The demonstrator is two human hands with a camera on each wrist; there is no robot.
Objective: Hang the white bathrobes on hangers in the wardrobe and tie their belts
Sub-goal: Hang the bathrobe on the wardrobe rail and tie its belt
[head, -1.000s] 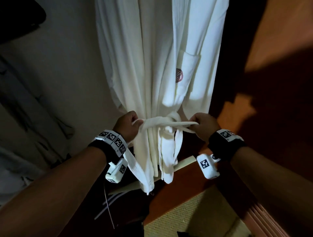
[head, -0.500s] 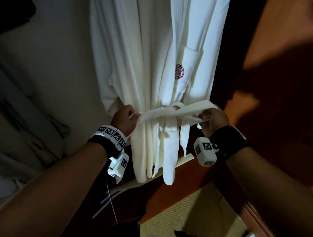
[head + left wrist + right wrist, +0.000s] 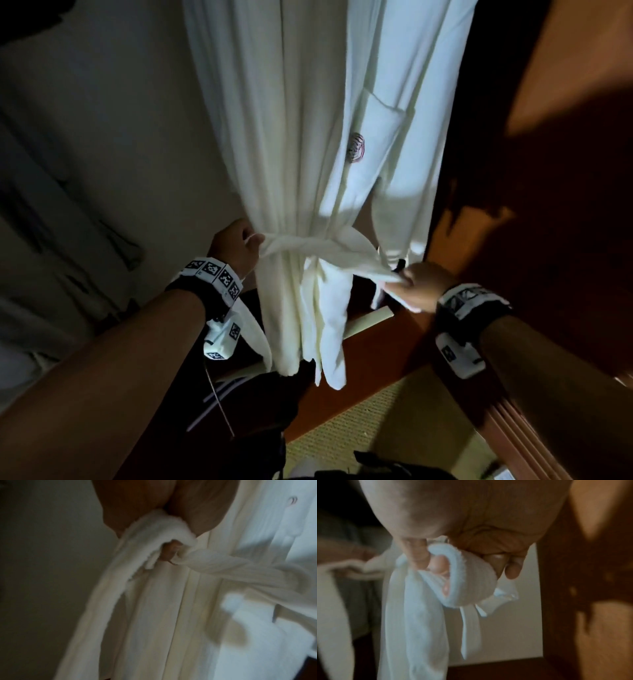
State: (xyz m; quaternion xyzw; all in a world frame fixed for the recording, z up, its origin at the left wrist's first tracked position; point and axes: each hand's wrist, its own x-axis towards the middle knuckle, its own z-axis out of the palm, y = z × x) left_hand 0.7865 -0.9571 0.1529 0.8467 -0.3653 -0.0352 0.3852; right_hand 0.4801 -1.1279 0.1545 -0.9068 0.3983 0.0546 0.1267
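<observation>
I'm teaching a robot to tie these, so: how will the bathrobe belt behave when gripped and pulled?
Likely floppy: the belt bunches and folds where the left hand and right hand grip it, and its free ends hang limp. Its fuzzy surface probably resists slipping. Pulling will probably cinch the soft bathrobe, which already gathers at the knot.

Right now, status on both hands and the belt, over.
Left hand grips one belt end, right hand grips the other. Belt wrapped around hanging white bathrobe, pulled taut. Nothing in the way.
</observation>
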